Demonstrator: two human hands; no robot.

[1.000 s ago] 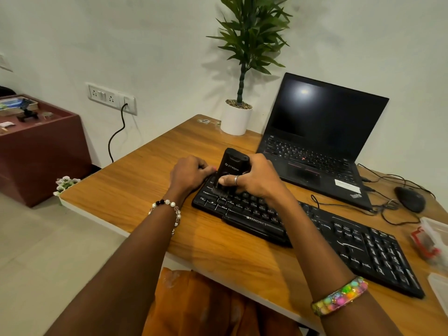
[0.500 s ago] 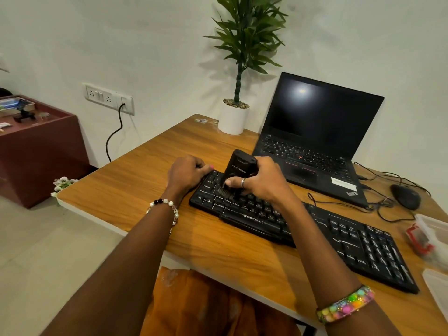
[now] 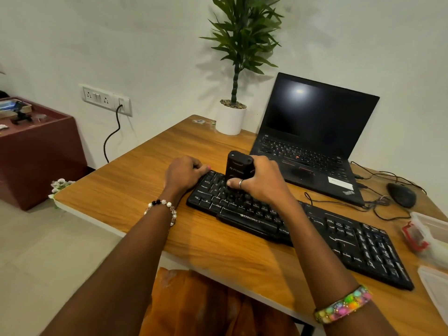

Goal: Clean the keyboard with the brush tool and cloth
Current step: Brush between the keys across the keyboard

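A black keyboard (image 3: 315, 229) lies slantwise across the wooden desk (image 3: 135, 190). My right hand (image 3: 261, 181) grips a black brush tool (image 3: 237, 166) that stands upright on the keys at the keyboard's left part; its bristle end is hidden among the keys and my fingers. My left hand (image 3: 185, 173) rests with curled fingers on the keyboard's far left corner. No cloth is in view.
An open black laptop (image 3: 312, 132) stands behind the keyboard, with a potted plant (image 3: 232, 117) to its left. A black mouse (image 3: 401, 195) and loose cables lie at the right. Clear plastic containers (image 3: 429, 236) sit at the desk's right edge.
The brush tool and my right hand have shifted slightly to the right along the keys. My left hand stays at the keyboard's left corner.
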